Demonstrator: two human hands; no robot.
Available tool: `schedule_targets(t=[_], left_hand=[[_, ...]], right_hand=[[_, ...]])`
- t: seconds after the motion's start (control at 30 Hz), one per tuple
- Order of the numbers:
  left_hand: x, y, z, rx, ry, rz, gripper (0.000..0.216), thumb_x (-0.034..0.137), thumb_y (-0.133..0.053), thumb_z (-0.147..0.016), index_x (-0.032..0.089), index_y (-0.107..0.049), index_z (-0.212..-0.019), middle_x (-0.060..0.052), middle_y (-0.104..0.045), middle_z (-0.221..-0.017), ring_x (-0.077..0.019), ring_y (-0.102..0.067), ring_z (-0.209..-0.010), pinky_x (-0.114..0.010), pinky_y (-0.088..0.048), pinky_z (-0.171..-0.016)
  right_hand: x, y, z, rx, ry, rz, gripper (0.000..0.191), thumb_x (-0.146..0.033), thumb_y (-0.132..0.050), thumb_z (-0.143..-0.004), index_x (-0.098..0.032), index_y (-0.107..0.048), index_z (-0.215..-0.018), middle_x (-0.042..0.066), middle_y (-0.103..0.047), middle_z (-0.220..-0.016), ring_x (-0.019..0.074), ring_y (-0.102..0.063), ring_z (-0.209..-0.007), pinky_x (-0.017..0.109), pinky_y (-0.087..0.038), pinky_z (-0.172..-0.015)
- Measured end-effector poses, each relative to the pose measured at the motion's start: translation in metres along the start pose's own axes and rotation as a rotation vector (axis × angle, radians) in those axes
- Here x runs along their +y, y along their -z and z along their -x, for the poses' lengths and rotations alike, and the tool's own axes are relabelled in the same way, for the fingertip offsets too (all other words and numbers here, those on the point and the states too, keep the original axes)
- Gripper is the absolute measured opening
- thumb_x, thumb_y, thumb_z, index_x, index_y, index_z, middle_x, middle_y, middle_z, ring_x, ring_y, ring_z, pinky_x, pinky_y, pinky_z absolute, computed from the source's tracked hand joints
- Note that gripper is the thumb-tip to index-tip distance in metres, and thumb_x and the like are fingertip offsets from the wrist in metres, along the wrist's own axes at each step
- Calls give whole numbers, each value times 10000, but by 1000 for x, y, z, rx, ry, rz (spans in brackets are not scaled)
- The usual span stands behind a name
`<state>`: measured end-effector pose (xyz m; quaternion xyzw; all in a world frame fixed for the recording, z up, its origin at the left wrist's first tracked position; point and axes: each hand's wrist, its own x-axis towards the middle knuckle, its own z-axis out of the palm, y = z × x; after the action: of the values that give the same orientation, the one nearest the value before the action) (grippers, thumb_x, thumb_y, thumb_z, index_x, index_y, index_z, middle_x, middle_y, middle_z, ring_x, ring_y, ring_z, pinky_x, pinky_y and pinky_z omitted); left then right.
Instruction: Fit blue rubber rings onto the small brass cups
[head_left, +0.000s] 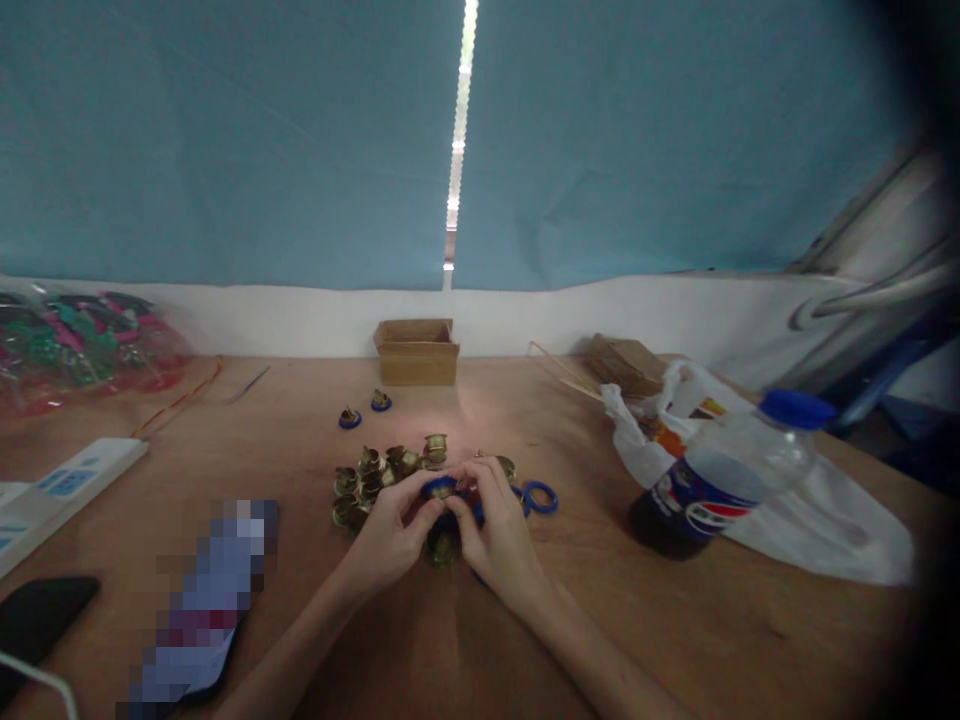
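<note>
- Frame centre: fingers of left hand point(391, 530) and right hand point(504, 530) pinch one round blue-rimmed, brass-coloured metal piece point(441, 487).
- Left of centre: clustered brass-coloured metal cups point(370, 463).

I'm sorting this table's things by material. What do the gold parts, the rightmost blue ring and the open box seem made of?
Gold parts: probably metal, perhaps brass or plated, given the yellowish sheen and bright edges.
Blue ring: likely plastic with a smooth, slight gloss, from its even colour; coated metal is possible.
Box: most likely cardboard, matt brown, with thin folded flaps.
</note>
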<state>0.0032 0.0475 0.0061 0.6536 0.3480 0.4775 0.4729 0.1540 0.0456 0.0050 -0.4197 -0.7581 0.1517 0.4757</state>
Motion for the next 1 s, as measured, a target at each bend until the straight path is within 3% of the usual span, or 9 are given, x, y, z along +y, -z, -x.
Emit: schedule_targets(t=[0.2, 0.47, 0.73, 0.83, 1.0], left_hand=[[-2, 3, 2, -31, -17, -85, 294, 176, -503, -898, 177, -621, -1167, -92, -664, -1159, -212, -618, -1055, -334, -461, -944], [8, 0, 1, -5, -7, -58, 296, 221, -475, -924, 182, -594, -1192, -95, -635, -1228, -217, -596, -1131, -341, -445, -1004], [-1, -2, 6, 171, -205, -415, 298, 160, -497, -909, 212, -489, -1203, -82, -628, -1224, -181, -611, -1122, -317, -482, -966], [-6, -1, 6, 160, -288, -547, 247, 145, -464, -925, 223, -488, -1158, -81, -606, -1271, -175, -564, -1200, -320, -438, -1028], [-8, -3, 7, 181, -253, -602, 198, 132, -420, -938, 219, -478, -1107, -86, -634, -1222, -176, -582, -1183, -303, -461, -992]], right_hand=[[8, -2, 4, -89, -7, -16, 173, -64, -444, -842, -203, -440, -946, 56, -506, -907, 209, -508, -836, 345, -431, -733], [4, 7, -2, -67, 23, -32, 149, -101, -469, -882, -205, -450, -986, 72, -507, -967, 216, -501, -901, 358, -435, -790], [8, 8, -3, -73, 73, 28, 159, -64, -450, -870, -200, -417, -944, 74, -471, -958, 220, -479, -882, 366, -447, -768], [8, 10, -3, -85, 77, 50, 164, -64, -458, -880, -203, -430, -962, 82, -466, -1016, 221, -483, -929, 360, -452, -791], [5, 12, -3, -108, 114, 44, 152, -106, -468, -913, -213, -452, -1020, 84, -476, -1077, 218, -496, -996, 361, -459, -841]])
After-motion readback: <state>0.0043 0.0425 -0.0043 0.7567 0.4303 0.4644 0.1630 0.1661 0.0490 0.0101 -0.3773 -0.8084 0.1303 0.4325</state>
